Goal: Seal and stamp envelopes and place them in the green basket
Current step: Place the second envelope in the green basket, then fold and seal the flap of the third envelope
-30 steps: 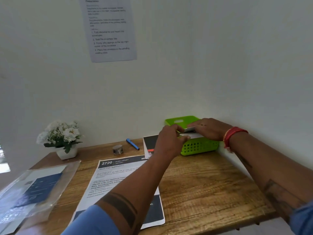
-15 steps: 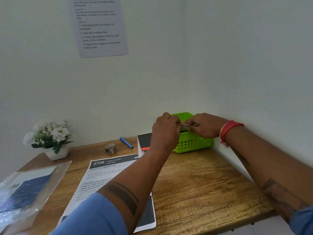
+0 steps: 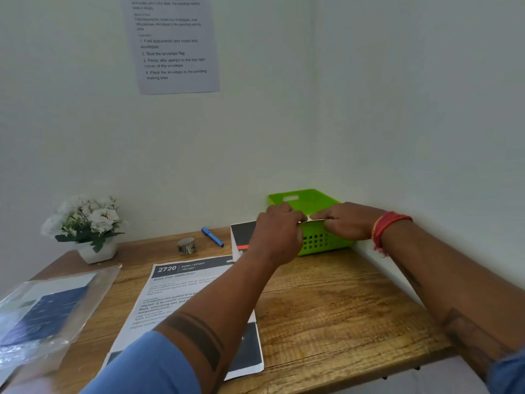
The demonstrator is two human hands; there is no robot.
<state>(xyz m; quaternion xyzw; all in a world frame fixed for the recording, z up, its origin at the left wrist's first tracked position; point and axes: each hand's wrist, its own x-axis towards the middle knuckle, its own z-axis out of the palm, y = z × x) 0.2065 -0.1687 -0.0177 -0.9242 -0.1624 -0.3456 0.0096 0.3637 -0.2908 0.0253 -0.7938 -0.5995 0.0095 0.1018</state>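
Envelope pinched edge-on between left hand and right hand, both closed on its ends. Held level just over the near rim of the basket, probably for dropping in flat.

Counting two hands, a left hand and a right hand, pinching one thin white envelope between them, right in front of one green basket. Also on the one wooden desk: one blue pen, one small tape roll, one pot of white flowers, one printed sheet, one black booklet and one clear plastic sleeve. Up on the wall, just one taped instruction sheet.
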